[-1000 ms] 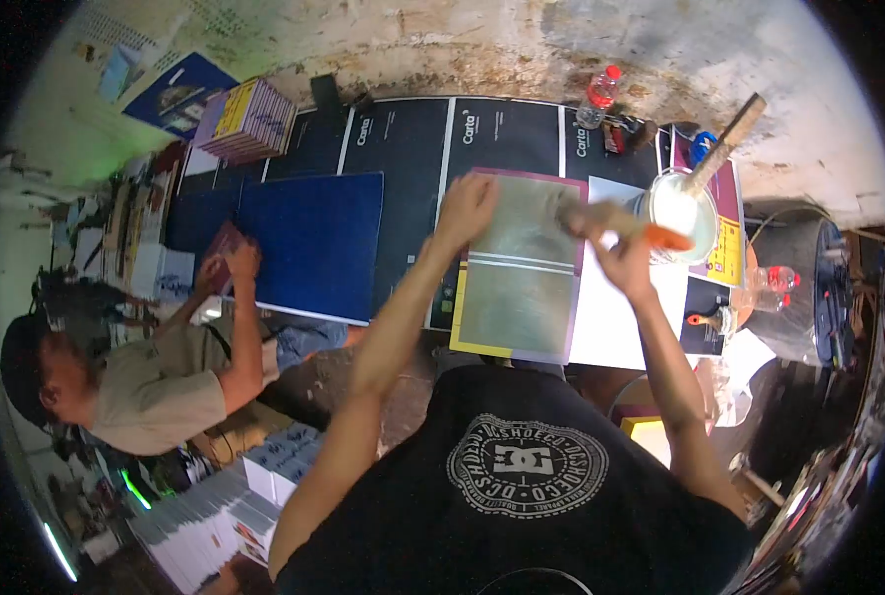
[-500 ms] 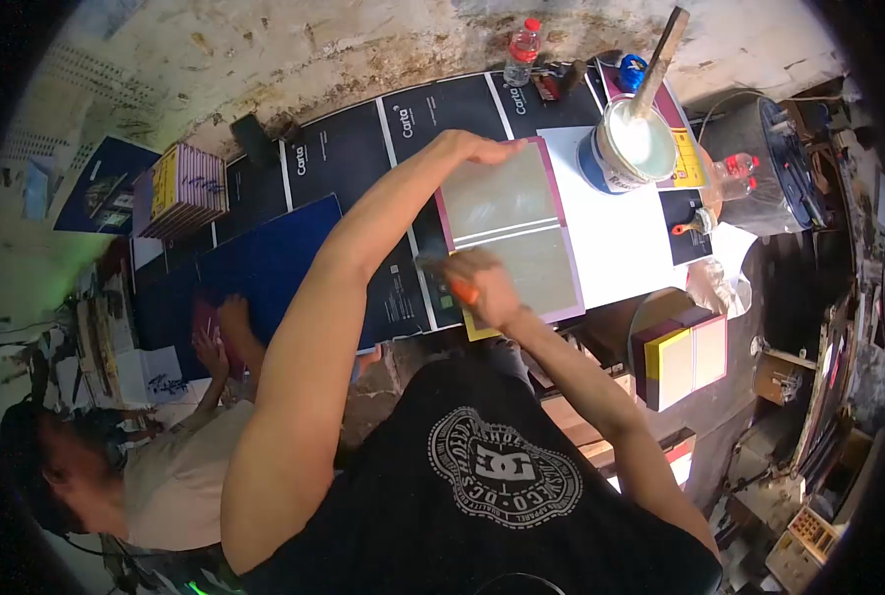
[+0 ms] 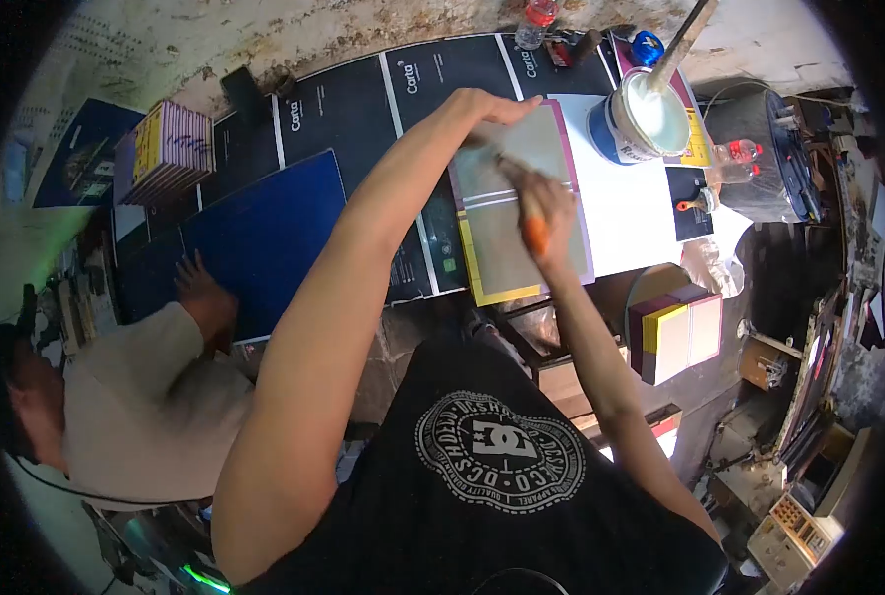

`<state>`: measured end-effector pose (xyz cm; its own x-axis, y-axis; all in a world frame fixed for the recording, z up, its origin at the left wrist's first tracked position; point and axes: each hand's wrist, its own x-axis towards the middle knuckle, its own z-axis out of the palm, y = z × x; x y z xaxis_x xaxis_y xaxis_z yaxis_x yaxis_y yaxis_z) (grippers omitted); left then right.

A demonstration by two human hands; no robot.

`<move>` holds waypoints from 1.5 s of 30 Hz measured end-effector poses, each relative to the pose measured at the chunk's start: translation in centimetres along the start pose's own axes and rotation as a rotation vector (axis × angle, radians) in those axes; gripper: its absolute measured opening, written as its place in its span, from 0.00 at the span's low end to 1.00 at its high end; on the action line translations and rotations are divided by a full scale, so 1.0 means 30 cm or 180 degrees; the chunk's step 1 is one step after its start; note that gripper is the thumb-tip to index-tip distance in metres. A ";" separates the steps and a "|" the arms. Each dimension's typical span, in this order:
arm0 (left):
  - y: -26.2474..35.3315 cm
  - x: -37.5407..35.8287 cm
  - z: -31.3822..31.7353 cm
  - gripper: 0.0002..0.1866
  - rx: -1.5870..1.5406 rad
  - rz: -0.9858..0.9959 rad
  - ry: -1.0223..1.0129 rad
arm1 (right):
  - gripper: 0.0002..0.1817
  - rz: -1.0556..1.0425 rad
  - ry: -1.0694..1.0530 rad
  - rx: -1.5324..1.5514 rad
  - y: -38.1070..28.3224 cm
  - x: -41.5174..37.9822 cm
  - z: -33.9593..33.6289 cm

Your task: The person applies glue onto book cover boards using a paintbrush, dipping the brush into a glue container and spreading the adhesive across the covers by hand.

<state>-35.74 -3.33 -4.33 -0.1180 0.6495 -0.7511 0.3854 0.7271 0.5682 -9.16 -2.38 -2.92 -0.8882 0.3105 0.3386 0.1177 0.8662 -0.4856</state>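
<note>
My right hand [image 3: 541,198] grips a brush with an orange handle [image 3: 534,236]; its far end is blurred over the upper grey panel. Beneath it lies an opened-out book cover [image 3: 522,243], two grey boards with white strips between them and a purple and yellow border. My left hand [image 3: 499,107] is at the cover's top left corner, fingers stretched out flat along the edge. A white sheet [image 3: 626,223] is on the cover's right side. On that sheet stands a bucket [image 3: 621,134] of white paste with a wooden stick in it.
At left, a co-worker's hand [image 3: 202,288] rests by a dark blue sheet [image 3: 274,228]. Stacked books [image 3: 165,149] stand at the back left. Another brush [image 3: 700,203] lies to the right, near plastic bottles [image 3: 740,164]. Finished-looking covers are piled [image 3: 685,337] below the table edge.
My right hand and the brush have swept up across the cover from its lower left side. The co-worker has moved closer to the blue sheet. The camera view has shifted slightly.
</note>
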 end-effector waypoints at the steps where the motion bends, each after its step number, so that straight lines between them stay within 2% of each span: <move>1: 0.018 -0.019 0.001 0.52 -0.0013 -0.0105 0.0042 | 0.21 -0.0093 0.0153 -0.0031 0.025 0.037 0.031; 3: 0.016 -0.009 0.017 0.52 -0.0081 -0.0221 0.0199 | 0.16 -0.0252 0.0468 -0.0085 0.069 0.049 0.111; 5: 0.020 -0.010 0.009 0.52 -0.0156 -0.0151 0.0209 | 0.15 -0.0219 -0.0076 0.0340 -0.018 -0.048 0.152; 6: 0.027 -0.015 0.022 0.52 -0.0192 -0.0110 0.0184 | 0.17 -0.0285 -0.0418 0.0323 -0.080 -0.119 0.131; 7: 0.043 -0.041 0.029 0.52 -0.0115 -0.0121 0.0150 | 0.21 -0.0601 -0.0443 0.0322 -0.126 -0.202 0.116; 9: 0.070 -0.104 0.035 0.52 0.0042 -0.0151 0.0191 | 0.24 -0.0311 -0.1157 0.0380 -0.218 -0.284 0.007; 12: 0.052 -0.049 0.034 0.51 0.0266 -0.0224 0.0529 | 0.24 -0.0492 -0.1479 0.0956 -0.165 -0.327 -0.080; 14: 0.064 -0.060 0.023 0.51 0.0212 -0.0299 0.0384 | 0.22 -0.0830 -0.0791 0.0484 -0.116 -0.241 -0.139; 16: 0.056 -0.050 0.038 0.51 0.0113 -0.0344 0.0321 | 0.22 -0.0226 -0.0439 0.0311 -0.169 -0.098 -0.197; 18: 0.054 -0.038 0.043 0.52 -0.0011 -0.0336 0.0390 | 0.23 -0.0155 -0.1200 0.0283 -0.108 -0.101 -0.079; 19: 0.023 -0.003 0.050 0.52 -0.0108 0.0059 0.0473 | 0.24 -0.0120 -0.1580 0.0258 -0.085 -0.131 -0.017; 20: 0.016 0.036 0.049 0.51 0.0117 -0.0116 0.0578 | 0.25 -0.0744 -0.0806 -0.0157 -0.135 -0.207 0.026; 22: 0.012 0.088 0.035 0.50 0.0554 -0.0495 0.0807 | 0.24 -0.0537 -0.1386 0.0177 -0.239 -0.293 -0.019; 25: 0.020 -0.001 0.044 0.50 0.0021 -0.0089 0.0423 | 0.24 -0.0566 -0.1689 0.0198 -0.270 -0.366 -0.103; 28: -0.015 0.117 0.035 0.51 0.0387 -0.0336 0.0742 | 0.25 -0.0810 -0.1172 0.0168 -0.162 -0.268 -0.106; 30: 0.024 0.028 0.058 0.52 0.0110 -0.0136 0.0544 | 0.25 -0.0655 -0.0694 0.0021 -0.232 -0.079 -0.199; 31: 0.033 -0.012 0.059 0.52 -0.0019 -0.0045 0.0461 | 0.24 -0.0482 -0.0706 0.0108 -0.207 -0.037 -0.159; 34: 0.051 0.009 0.071 0.53 0.0276 -0.0416 0.1109 | 0.25 -0.0844 -0.0928 -0.0015 -0.084 -0.155 0.070; 35: 0.053 0.012 0.068 0.53 0.0365 -0.0474 0.1186 | 0.25 -0.0760 -0.1220 -0.0209 -0.126 -0.223 0.063; 36: 0.050 0.000 0.075 0.53 0.0391 -0.0463 0.1180 | 0.24 -0.0841 -0.1233 0.0026 -0.179 -0.279 0.010; 37: 0.050 -0.016 0.083 0.54 0.0415 -0.0447 0.1153 | 0.24 -0.0700 -0.1608 0.0206 -0.248 -0.316 -0.054; 38: 0.050 -0.026 0.086 0.54 0.0436 -0.0432 0.1155 | 0.26 -0.0845 -0.1639 0.0079 -0.246 -0.379 -0.069; 40: 0.050 -0.030 0.081 0.54 0.0467 -0.0414 0.1195 | 0.24 -0.0883 -0.1666 0.0446 -0.254 -0.385 -0.191; 42: 0.050 -0.024 0.078 0.54 0.0469 -0.0442 0.1238 | 0.25 -0.1086 -0.1494 0.0583 -0.150 -0.394 -0.212; 44: 0.057 -0.030 0.095 0.53 0.0444 -0.0462 0.1223 | 0.23 -0.0777 -0.1251 0.0095 -0.229 -0.271 -0.308; 45: 0.064 -0.042 0.108 0.52 0.0436 -0.0468 0.1169 | 0.22 -0.0801 -0.1242 -0.0152 -0.200 -0.262 -0.280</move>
<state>-31.87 -3.47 -3.39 -0.4899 0.5952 -0.6370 0.4552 0.7978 0.3953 0.84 -6.74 4.10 -0.9913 -0.0743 0.1082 -0.1108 0.9156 -0.3864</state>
